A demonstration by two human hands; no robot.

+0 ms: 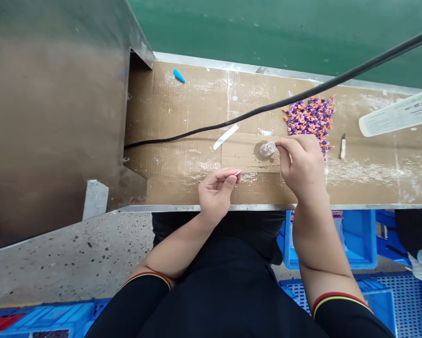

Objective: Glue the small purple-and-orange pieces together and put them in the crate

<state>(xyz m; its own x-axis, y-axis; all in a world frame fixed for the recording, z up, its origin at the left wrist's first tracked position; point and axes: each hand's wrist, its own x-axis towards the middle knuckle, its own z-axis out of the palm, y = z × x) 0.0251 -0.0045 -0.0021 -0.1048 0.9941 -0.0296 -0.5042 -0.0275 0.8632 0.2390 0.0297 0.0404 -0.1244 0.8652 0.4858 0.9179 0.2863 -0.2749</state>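
My left hand point(216, 190) is closed in a pinch near the front edge of the workbench. Between its thumb and fingertips is a small pink piece point(238, 172), mostly covered by the fingers. To the right, my right hand point(302, 164) has its thumb and forefinger pinched on the right side of a small clear container point(267, 149). The container is on a flat cardboard piece point(237, 152), with a dark wet patch around it. Beyond my right hand lies a heap of small purple, pink and orange pieces point(309, 117), partly hidden by the hand.
A black cable point(246, 115) crosses above the cardboard-covered bench. Around it are a white strip point(226, 136), a blue cone-shaped piece point(178, 75), a small knife point(343, 146) and a large white bottle point(397, 112). A metal housing point(56, 117) bounds the left; blue crates point(364, 239) stand below.
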